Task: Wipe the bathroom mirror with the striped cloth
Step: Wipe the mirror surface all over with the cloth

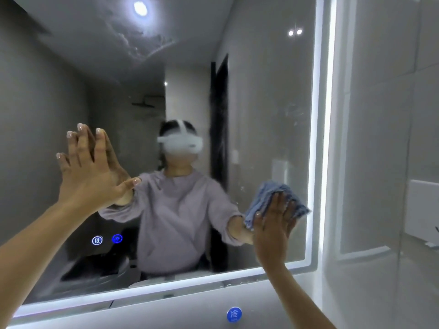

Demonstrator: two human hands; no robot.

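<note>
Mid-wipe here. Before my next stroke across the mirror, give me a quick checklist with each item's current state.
1. Striped cloth pressed to the mirror under the right hand: ok.
2. Start position: cloth sits at the lower right, beside the lit edge strip: ok.
3. Left hand off the glass: not ok, its spread fingers touch the mirror and may leave prints.
4. Glass free of smears: not ok, streaks show near the top.
5. Touch buttons out of the cloth's path: ok, they lie far to the lower left.
6. Cloth damp enough: cannot tell.
</note>
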